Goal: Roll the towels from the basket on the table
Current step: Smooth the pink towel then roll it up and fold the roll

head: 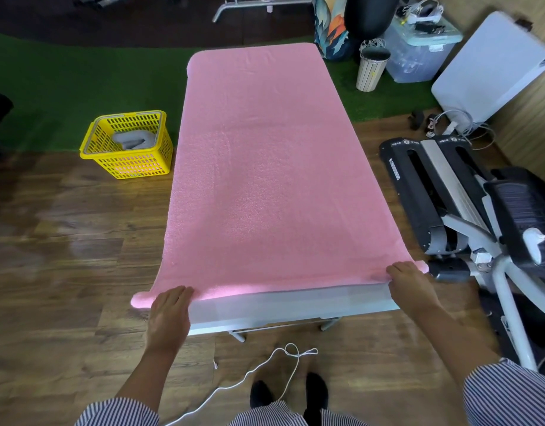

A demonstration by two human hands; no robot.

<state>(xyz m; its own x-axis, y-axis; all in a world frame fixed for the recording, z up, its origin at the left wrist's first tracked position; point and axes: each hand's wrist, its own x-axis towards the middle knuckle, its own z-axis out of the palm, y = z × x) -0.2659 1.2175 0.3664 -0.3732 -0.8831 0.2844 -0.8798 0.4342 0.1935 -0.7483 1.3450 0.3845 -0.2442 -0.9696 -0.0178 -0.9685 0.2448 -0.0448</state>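
A large pink terry towel [265, 179] hides nearly all of the white bench [283, 302]; the grey towel [133, 139] lies partly concealed behind the yellow slotted plastic basket [128, 146] wall; striped sleeves [510, 395] are cropped below.

Single head-worn wide-angle view, looking forward and steeply down from above the near short edge of the surface [265, 305]. Close over that near edge, with the far edge receding toward the top of frame. Strong wide-angle bending at the borders. Floor [65, 241] visible past both long edges. No second view to share any part.
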